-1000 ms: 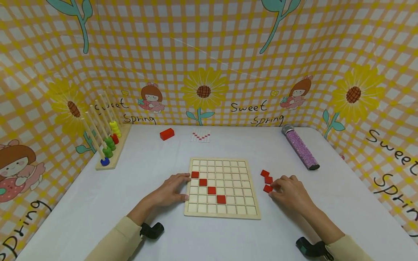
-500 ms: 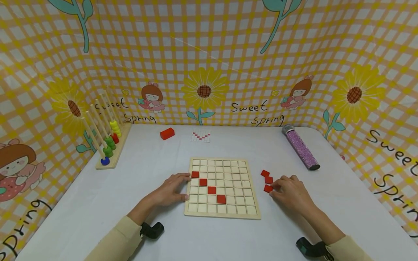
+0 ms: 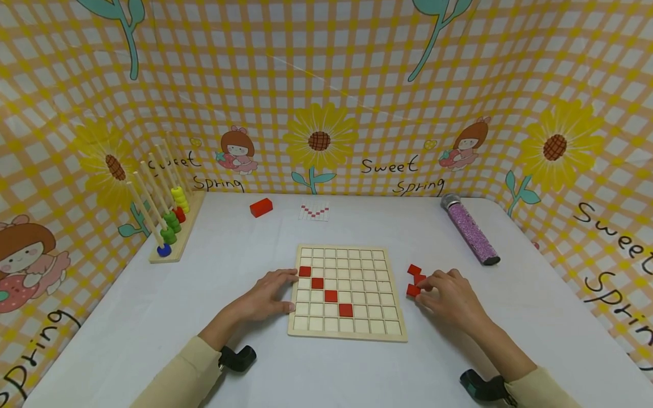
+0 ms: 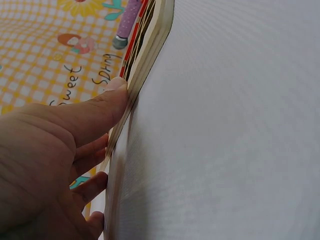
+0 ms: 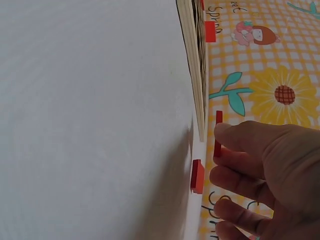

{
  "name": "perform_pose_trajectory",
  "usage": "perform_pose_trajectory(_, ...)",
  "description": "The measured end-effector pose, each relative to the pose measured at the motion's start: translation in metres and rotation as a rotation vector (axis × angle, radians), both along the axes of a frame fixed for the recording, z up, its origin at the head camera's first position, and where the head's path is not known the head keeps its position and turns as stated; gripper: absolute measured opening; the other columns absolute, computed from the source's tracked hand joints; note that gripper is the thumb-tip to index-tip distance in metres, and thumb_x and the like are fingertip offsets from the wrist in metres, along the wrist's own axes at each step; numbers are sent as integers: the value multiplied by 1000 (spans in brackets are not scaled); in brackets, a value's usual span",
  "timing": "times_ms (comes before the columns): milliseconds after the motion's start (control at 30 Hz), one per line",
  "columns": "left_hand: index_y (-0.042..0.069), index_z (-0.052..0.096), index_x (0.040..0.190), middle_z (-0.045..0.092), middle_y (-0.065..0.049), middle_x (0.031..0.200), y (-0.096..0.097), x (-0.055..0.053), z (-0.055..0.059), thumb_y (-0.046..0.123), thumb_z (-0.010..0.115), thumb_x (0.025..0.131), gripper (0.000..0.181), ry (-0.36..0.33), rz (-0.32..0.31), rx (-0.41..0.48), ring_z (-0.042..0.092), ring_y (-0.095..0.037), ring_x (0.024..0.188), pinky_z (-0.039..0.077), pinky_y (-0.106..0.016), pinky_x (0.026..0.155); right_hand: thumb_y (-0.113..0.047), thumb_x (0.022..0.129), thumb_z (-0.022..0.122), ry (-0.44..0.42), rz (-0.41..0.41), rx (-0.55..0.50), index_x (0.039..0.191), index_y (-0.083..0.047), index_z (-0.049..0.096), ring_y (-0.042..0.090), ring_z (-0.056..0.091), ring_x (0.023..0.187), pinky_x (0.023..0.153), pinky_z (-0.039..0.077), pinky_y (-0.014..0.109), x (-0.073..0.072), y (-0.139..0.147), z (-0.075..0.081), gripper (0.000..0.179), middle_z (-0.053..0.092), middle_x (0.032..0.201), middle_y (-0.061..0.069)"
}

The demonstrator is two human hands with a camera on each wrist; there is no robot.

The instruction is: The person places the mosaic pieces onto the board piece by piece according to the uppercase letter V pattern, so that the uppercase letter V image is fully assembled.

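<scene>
A square wooden grid board [image 3: 364, 281] lies mid-table, with several red square tiles [image 3: 331, 296] set in a diagonal of its cells. At its left side my left hand [image 3: 261, 297] rests with thumb and fingertips against the edge; the left wrist view shows the thumb [image 4: 102, 112] at the rim. To the right of the board, my right hand [image 3: 451, 297] pinches one red tile [image 5: 219, 117] between thumb and forefinger, raised off the cloth in the right wrist view. Two loose red tiles [image 3: 414, 270] lie beside those fingers, one partly hidden behind them.
Behind the board are a red block [image 3: 261, 207] and a small pattern card [image 3: 314, 212]. A bead-peg stand [image 3: 176, 243] is at the left, and a glittery purple microphone [image 3: 470, 231] at the right. Checked cloth [image 3: 347, 85] walls the table's back and sides.
My right hand has picked up the nearest loose red tile and shifted it slightly left and up. The left hand and the board have stayed in place.
</scene>
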State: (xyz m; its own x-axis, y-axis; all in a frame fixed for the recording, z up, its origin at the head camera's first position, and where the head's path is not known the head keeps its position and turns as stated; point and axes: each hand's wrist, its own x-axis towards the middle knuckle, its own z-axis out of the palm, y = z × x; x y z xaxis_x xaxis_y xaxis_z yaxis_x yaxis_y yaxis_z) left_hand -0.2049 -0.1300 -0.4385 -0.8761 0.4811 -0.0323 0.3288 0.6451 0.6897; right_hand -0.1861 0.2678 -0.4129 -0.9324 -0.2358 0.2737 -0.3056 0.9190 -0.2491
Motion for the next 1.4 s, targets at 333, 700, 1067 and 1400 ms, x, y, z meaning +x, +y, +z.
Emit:
perform_pose_trajectory(333, 9, 47, 135, 34, -7, 151, 0, -1, 0, 18, 73, 81, 60, 1, 0, -2, 27, -31, 139, 28, -56, 109, -18, 75, 75, -7, 35, -1, 92, -9, 73, 23, 48, 86, 70, 36, 34, 1, -24, 6, 19, 68, 87, 3)
perform_pose_trajectory(700, 10, 47, 135, 35, -8, 151, 0, -1, 0, 18, 73, 81, 60, 0, 7, -8, 27, -31, 139, 28, -56, 110, -18, 74, 74, 11, 94, 5, 89, -10, 73, 18, 45, 82, 71, 35, 32, -2, -50, 9, 16, 64, 82, -2)
perform_pose_trajectory(1067, 10, 47, 134, 36, -9, 150, 0, -2, -1, 18, 73, 81, 60, 10, -7, -10, 27, -31, 139, 27, -56, 110, -21, 75, 76, -50, 99, 38, 90, -12, 74, 16, 43, 81, 68, 33, 26, -5, -72, 7, 18, 63, 84, -5)
perform_pose_trajectory(1400, 9, 48, 134, 35, -9, 150, -1, -2, -1, 19, 72, 82, 58, 14, -12, -4, 27, -32, 139, 26, -56, 110, -23, 75, 76, -91, 86, 17, 91, -13, 74, 15, 44, 85, 68, 35, 27, -5, -85, 4, 19, 65, 87, -6)
